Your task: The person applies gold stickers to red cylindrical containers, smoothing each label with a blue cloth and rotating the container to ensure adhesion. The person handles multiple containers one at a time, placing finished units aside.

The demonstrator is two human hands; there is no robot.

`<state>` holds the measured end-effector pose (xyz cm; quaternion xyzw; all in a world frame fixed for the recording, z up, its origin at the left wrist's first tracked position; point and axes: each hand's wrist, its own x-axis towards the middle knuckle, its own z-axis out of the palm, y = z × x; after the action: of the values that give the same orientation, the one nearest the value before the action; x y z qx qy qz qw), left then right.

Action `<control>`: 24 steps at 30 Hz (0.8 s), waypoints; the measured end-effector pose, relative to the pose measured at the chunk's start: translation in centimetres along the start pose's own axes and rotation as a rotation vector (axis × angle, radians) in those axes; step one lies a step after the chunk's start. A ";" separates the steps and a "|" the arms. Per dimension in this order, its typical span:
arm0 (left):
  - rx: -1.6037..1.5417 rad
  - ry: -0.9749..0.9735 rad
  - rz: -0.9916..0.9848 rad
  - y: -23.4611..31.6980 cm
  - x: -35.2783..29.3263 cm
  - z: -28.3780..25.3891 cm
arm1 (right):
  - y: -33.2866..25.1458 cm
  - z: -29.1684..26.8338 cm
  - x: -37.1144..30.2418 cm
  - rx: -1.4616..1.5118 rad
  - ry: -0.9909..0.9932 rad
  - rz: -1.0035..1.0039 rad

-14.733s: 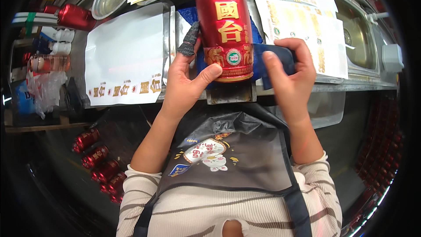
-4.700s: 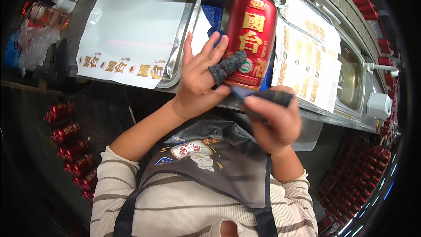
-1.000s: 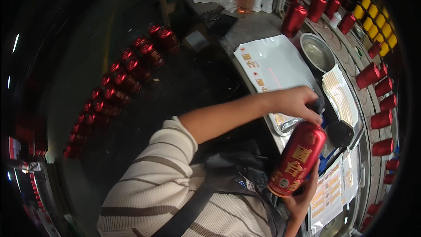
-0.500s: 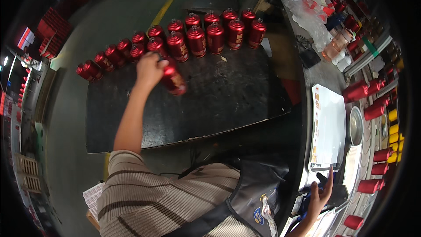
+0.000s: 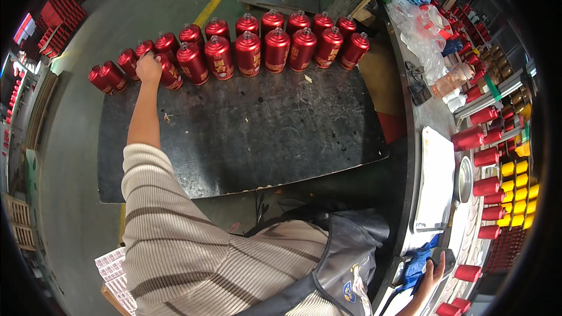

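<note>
Two uneven rows of shiny red bottles with gold print and clear necks stand along the far edge of a dark table. At the left part of the rows, my left hand closes its fingers at the neck of one red bottle, whose body shows to the right of the hand. My right hand is low at the right, with fingers apart beside a dark object and a blue cloth. Part of that hand's grip side is hidden.
A bench along the right holds a white sheet stack, a round metal bowl, a clear plastic jug and plastic bags. Beyond it, red bottles sit on racks. Printed label sheets lie at lower left.
My left hand moved left with the bottle, from over the table to the row, where the bottle now stands nearly upright. My right hand's fingers are lower. The view has shifted slightly.
</note>
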<state>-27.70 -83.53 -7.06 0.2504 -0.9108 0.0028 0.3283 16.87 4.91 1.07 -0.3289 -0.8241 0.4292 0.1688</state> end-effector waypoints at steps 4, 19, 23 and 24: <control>0.009 -0.231 -0.019 0.3 2.6 0.4 | -0.5 1.0 -0.4 0.028 0.001 -0.023; -0.814 0.222 0.255 21.6 -2.7 0.5 | -1.0 1.7 -1.5 0.801 0.233 0.400; -0.933 -0.273 0.591 41.6 -14.3 -9.8 | -0.9 1.6 -2.4 1.033 0.275 0.465; -1.122 -0.093 0.826 45.8 -17.6 -13.2 | 0.0 1.3 -3.3 1.118 0.271 0.450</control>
<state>-29.21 -33.22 0.09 -0.3241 -0.8083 -0.3543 0.3406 18.59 1.86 0.35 -0.4081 -0.3559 0.7757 0.3240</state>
